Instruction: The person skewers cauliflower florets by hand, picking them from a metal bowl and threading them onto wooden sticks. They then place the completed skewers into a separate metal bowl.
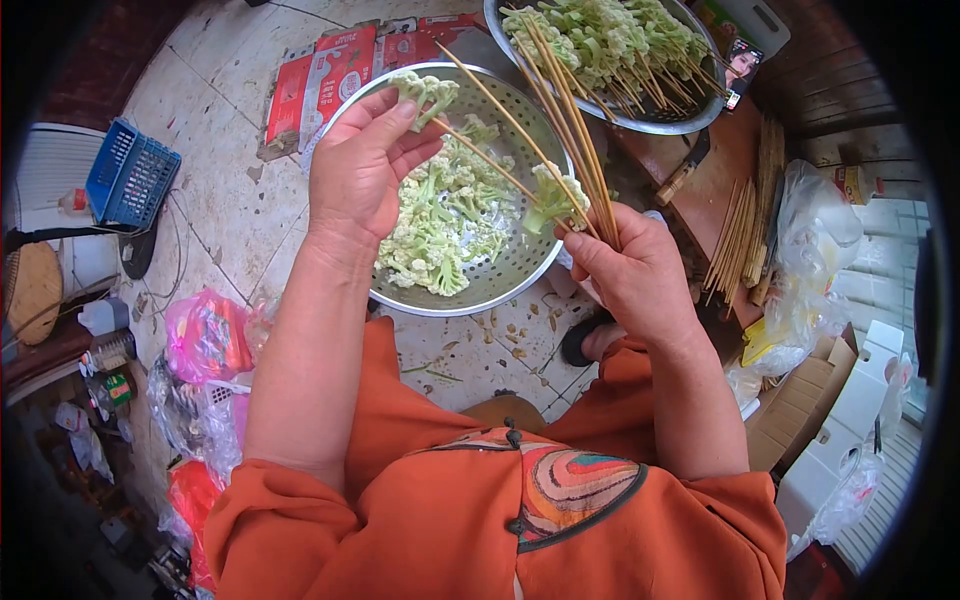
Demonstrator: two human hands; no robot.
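My left hand (362,165) pinches a pale green cauliflower floret (428,93) between thumb and fingers, over the left side of a perforated metal colander (535,255). The tip of one thin bamboo skewer reaches up to this floret. Several bamboo skewers (568,105) fan upward from my right hand (632,262), which is closed around their lower ends. Close to its thumb, another floret (553,200) sits on a skewer. Loose cauliflower pieces (430,235) lie inside the colander, heaped mostly toward its left.
A metal basin (640,126) of skewered cauliflower (625,40) stands at the upper right. Beside it are a phone (742,70), a knife (684,168) and a bundle of skewers (735,240). Flattened red cardboard (325,85) lies behind the colander. Plastic bags (207,335) and a blue basket (135,175) are leftward.
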